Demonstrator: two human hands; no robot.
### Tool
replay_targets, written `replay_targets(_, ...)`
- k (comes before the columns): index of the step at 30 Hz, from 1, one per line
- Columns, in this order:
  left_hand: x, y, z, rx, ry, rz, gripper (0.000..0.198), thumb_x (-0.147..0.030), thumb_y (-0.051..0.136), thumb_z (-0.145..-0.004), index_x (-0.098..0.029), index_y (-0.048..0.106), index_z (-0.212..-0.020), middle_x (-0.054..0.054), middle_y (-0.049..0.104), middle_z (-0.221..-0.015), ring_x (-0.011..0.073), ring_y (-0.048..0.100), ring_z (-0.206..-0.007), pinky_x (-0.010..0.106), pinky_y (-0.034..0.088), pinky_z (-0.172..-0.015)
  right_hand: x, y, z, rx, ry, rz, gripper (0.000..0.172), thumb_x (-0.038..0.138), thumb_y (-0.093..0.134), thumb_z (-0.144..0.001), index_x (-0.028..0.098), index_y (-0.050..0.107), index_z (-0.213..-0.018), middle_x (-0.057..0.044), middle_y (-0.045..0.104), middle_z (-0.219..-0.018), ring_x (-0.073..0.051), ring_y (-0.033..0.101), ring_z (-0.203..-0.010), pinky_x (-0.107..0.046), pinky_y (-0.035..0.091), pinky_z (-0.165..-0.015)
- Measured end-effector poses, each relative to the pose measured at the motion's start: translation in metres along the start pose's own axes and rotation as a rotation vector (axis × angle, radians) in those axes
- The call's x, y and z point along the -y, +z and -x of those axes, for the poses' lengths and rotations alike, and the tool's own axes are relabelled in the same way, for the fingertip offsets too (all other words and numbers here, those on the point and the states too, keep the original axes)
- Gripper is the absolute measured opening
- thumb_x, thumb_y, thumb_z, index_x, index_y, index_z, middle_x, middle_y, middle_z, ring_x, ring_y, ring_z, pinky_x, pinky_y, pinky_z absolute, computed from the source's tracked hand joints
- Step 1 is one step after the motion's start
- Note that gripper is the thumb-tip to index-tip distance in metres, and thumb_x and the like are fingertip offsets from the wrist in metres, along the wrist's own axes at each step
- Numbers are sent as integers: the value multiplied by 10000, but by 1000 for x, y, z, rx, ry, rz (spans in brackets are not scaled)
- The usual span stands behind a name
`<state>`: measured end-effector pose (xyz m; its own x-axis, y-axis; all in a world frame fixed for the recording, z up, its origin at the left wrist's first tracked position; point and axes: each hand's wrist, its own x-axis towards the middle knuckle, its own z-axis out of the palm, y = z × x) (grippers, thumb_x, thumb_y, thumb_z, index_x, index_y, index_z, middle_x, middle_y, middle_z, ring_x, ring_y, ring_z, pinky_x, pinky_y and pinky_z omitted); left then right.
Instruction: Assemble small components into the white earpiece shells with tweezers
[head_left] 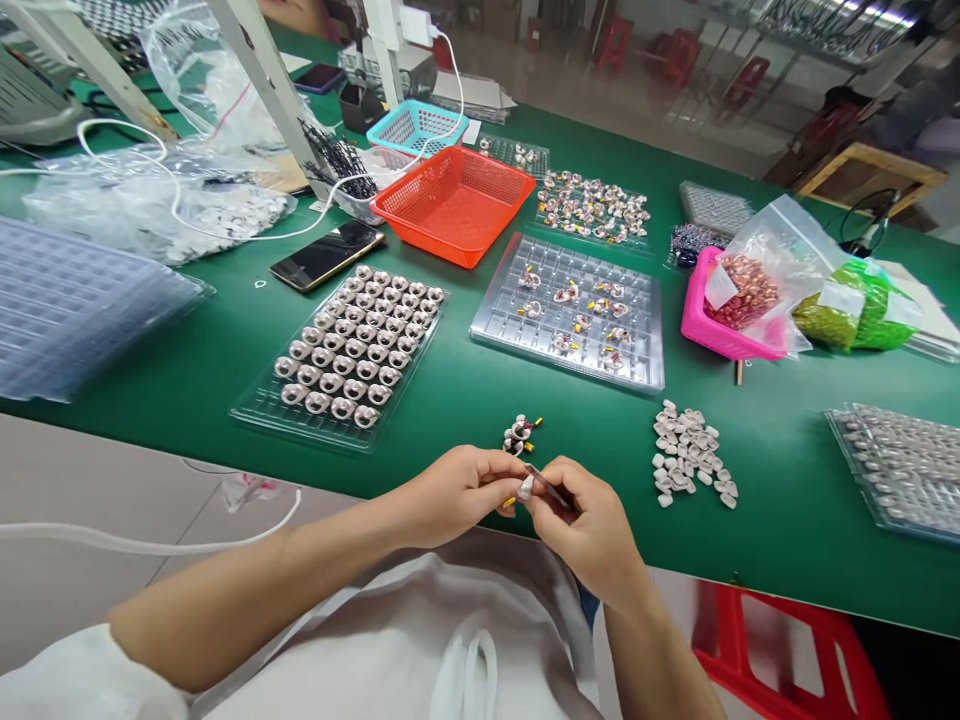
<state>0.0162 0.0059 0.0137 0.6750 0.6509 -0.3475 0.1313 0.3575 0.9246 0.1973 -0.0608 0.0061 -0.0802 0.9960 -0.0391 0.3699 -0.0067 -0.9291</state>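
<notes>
My left hand is closed, its thumb and forefinger pinching a small white plastic part with a yellow piece beside it. My right hand is closed round a thin dark flat tool; its exact kind does not show. The tool's tip meets the white part between both hands, at the table's near edge. Just beyond my fingers lies a little heap of white ring-shaped parts with yellow and dark pieces. Loose white caps are scattered to the right.
A clear tray of white ring-shaped parts sits left, and a partly filled clear tray centre. Behind are a red basket, a blue basket and a phone. A pink basket and a full tray stand right.
</notes>
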Motion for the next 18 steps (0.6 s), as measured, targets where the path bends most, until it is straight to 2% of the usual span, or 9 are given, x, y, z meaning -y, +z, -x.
replay_targets(3, 4, 2, 2, 7, 69, -46, 228, -283, 624, -893, -161, 782, -1003, 65, 777, -974, 182, 689, -862, 285, 563, -810, -5, 5, 2, -52, 103, -136, 127, 278, 638, -888, 201, 635, -787, 20, 575, -700, -115, 487, -602, -225, 403, -537)
replay_targets(6, 13, 3, 2, -66, 81, -25, 283, -267, 692, -848, -162, 725, -1109, 84, 769, -1054, 214, 703, -951, 324, 566, -872, -12, 9, 4, -83, 179, -255, 200, 384, 654, -899, 200, 645, -822, 4, 595, -707, -130, 503, -616, -236, 414, -534)
replay_targets(9, 20, 3, 1, -120, 107, -55, 226, -274, 731, -834, -159, 686, -1023, 75, 755, -972, 205, 702, -912, 312, 560, -845, -17, 13, 5, -98, 208, -327, 244, 436, 676, -883, 198, 657, -829, -6, 603, -711, -137, 504, -624, -239, 404, -522)
replay_targets(12, 21, 1, 1, -113, 121, -119, 148, -285, 720, -852, -163, 668, -918, 47, 734, -886, 174, 682, -817, 277, 542, -774, -17, 13, 5, -72, 245, -381, 266, 448, 700, -863, 186, 662, -833, 3, 579, -698, -112, 441, -584, -229, 348, -495)
replay_targets(18, 19, -3, 4, -105, 206, -408, 61, -208, 625, -913, -176, 674, -931, 38, 753, -902, 165, 673, -814, 259, 513, -773, -12, 13, 3, -42, 305, -438, 334, 503, 707, -841, 175, 640, -824, 33, 509, -655, -92, 356, -555, -233, 289, -503)
